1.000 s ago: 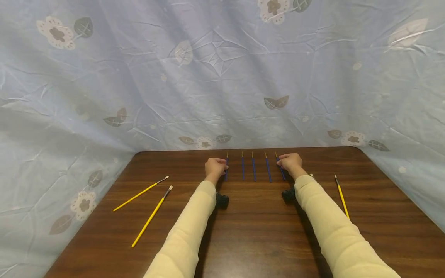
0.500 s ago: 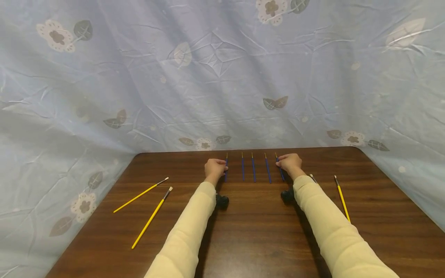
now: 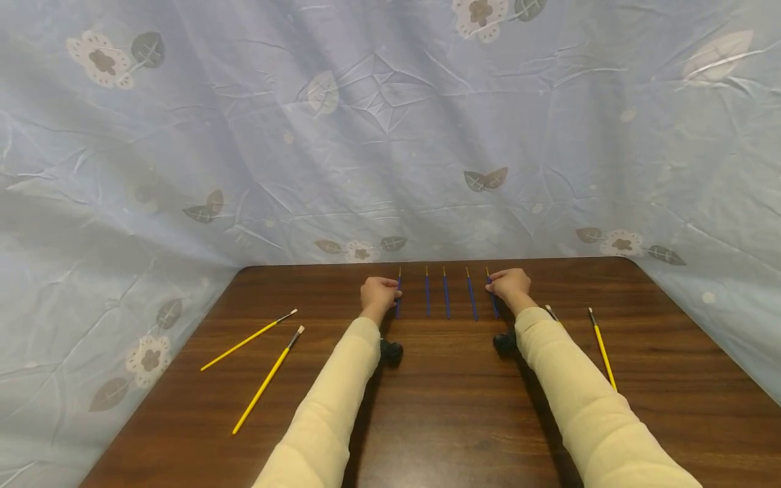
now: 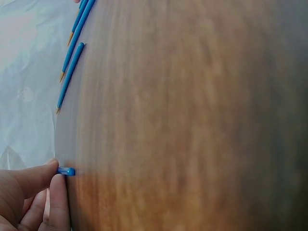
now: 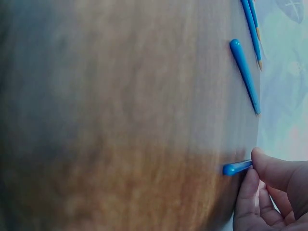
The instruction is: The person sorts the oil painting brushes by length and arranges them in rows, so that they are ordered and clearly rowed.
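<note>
At the bottom of the frame, two pale sleeves (image 3: 329, 400) reach in over the dark wooden bench (image 3: 439, 420). At lower left lie two yellow brushes (image 3: 262, 390), bristles pointing up and right. At right lies another yellow-handled brush (image 3: 603, 347), and just left of that a pale brush tip (image 3: 551, 312) shows, the rest of its brush hidden by the sleeve. A dark object sits below each cuff.

Farther up, near the bench's far edge, a row of five blue brushes spans the centre. The left hand (image 3: 378, 294) pinches the leftmost blue brush (image 3: 398, 311) between thumb and finger; the right hand (image 3: 510, 286) likewise pinches the rightmost blue brush (image 3: 494, 308). Whether either is lifted at all, I cannot tell. Three middle blue brushes (image 3: 447, 295) lie between, untouched.

The change over the last second is small: the rightmost blue brush leans less, its lower end having swung slightly left, while the middle three keep their places. I judge this a fine straightening of the row, nearly finished. Beyond hangs the flowered cloth (image 3: 342, 169), unchanged.
</note>
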The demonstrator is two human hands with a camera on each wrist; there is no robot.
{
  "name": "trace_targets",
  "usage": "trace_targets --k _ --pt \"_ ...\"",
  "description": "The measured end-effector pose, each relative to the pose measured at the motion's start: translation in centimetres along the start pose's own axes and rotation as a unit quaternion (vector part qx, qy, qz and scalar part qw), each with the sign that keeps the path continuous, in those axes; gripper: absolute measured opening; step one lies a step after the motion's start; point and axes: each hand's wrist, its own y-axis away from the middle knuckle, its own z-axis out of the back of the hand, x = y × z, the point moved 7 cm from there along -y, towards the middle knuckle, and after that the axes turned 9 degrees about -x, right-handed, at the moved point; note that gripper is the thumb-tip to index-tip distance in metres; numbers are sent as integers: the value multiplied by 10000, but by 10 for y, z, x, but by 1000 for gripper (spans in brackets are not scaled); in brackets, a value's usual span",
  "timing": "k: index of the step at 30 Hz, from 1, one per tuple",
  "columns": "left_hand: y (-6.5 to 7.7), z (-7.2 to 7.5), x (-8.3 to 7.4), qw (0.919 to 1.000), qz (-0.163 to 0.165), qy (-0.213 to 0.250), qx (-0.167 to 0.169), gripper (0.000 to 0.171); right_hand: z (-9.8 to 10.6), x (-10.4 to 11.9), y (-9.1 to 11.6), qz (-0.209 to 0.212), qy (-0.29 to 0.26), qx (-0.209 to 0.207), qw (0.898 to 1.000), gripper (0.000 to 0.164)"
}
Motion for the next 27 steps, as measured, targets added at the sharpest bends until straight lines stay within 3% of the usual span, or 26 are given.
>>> trace_targets --k 19,27 --pt "-1 -2 -1 10000 -13 32 -12 17 1 -4 -1 -213 -606 40 9979 33" --pt "-2 -2 0 10000 -28 15 80 19 -2 -6 -4 -115 -800 190 9965 34"
